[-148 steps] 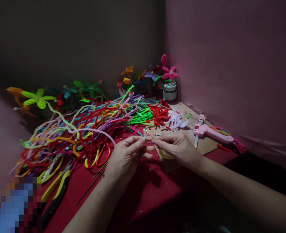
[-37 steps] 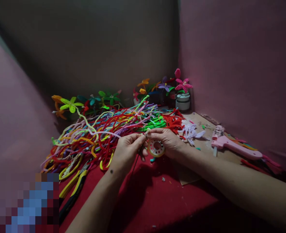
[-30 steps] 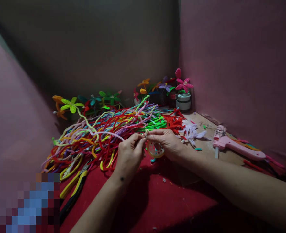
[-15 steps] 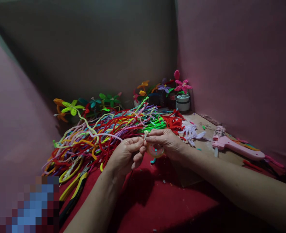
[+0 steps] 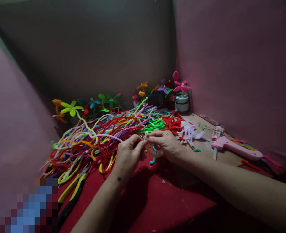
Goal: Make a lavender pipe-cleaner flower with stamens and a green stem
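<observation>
Near the middle of the view, my left hand (image 5: 129, 154) and my right hand (image 5: 166, 142) meet at the fingertips. Between them is a small pale tuft (image 5: 146, 133), pinched by my right thumb and fingers. The left fingers are pressed together just beside it, and what they grip is too small to make out. Just below the right fingers lies a round, yellowish ring-shaped object (image 5: 159, 154), partly covered by the hand. A short teal piece (image 5: 153, 160) rests beneath it on the red cloth (image 5: 157, 197).
A heap of coloured fuzzy stems (image 5: 109, 123) spreads behind and left. Yellow-black pliers (image 5: 75, 191) lie at the left. To the right are a pink glue gun (image 5: 237, 148), white fuzzy pieces (image 5: 190, 132) and red ones (image 5: 173, 124). Fuzzy flowers (image 5: 181, 86) stand at the back.
My left hand has turned, its back now facing up more and its lower fingers tucked under. My right hand still pinches the pale tuft, almost in place. The view has shifted slightly.
</observation>
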The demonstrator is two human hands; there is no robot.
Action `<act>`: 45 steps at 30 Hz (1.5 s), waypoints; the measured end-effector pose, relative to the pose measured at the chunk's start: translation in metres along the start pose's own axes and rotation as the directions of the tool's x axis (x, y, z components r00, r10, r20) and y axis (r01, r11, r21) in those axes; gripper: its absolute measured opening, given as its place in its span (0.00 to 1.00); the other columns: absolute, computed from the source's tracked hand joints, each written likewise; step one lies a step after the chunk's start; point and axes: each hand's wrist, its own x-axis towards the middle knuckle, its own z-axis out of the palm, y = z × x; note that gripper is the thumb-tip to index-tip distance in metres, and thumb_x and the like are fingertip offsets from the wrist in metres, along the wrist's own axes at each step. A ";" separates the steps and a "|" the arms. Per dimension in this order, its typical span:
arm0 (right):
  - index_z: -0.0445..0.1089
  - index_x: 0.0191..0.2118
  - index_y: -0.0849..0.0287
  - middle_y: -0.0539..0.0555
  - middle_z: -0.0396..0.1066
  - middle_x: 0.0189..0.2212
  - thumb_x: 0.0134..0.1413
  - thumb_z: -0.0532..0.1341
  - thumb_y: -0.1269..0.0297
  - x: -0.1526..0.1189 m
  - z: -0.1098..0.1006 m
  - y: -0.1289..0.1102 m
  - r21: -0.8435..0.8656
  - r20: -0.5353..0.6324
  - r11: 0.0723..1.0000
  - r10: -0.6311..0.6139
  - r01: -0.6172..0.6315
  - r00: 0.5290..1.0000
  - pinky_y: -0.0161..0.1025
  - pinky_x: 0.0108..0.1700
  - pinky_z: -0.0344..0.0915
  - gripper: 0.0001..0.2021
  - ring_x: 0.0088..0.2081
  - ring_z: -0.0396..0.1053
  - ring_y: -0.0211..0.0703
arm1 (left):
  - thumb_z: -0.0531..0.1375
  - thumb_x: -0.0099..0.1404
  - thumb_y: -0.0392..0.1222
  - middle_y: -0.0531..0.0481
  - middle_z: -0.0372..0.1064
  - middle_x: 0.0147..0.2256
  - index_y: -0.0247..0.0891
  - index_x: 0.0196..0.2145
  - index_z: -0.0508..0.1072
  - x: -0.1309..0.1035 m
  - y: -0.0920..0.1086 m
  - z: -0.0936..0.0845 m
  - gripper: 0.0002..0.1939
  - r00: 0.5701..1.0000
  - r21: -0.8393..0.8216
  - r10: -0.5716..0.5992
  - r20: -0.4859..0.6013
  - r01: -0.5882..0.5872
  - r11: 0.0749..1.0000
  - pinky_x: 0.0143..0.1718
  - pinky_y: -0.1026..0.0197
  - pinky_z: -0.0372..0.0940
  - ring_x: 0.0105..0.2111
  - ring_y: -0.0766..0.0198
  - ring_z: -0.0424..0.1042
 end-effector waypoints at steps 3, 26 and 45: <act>0.74 0.26 0.62 0.49 0.67 0.25 0.37 0.66 0.61 0.000 0.000 0.001 -0.036 0.016 0.999 -0.037 0.037 0.999 0.35 0.31 0.54 0.09 0.26 0.60 0.33 | 0.56 0.58 0.42 0.58 0.60 0.13 0.36 0.24 0.66 -0.001 -0.001 0.002 0.09 0.999 0.032 0.040 -0.031 -0.039 0.999 0.16 0.70 0.56 0.13 0.72 0.59; 0.74 0.28 0.64 0.48 0.66 0.18 0.36 0.67 0.62 0.002 -0.005 0.001 0.044 0.146 0.992 0.111 -0.119 0.983 0.32 0.21 0.40 0.11 0.17 0.49 0.26 | 0.57 0.58 0.44 0.56 0.62 0.13 0.33 0.22 0.65 0.005 -0.003 -0.010 0.13 0.938 -0.347 -0.179 0.297 0.280 0.895 0.09 0.73 0.50 0.08 0.76 0.56; 0.74 0.29 0.63 0.48 0.65 0.18 0.34 0.68 0.60 0.002 -0.001 0.005 0.048 0.009 0.995 0.086 -0.086 0.996 0.33 0.24 0.48 0.13 0.19 0.53 0.30 | 0.54 0.59 0.42 0.59 0.57 0.13 0.38 0.24 0.64 0.001 -0.006 0.004 0.08 1.000 0.021 -0.026 -0.013 0.026 0.999 0.14 0.70 0.52 0.12 0.73 0.55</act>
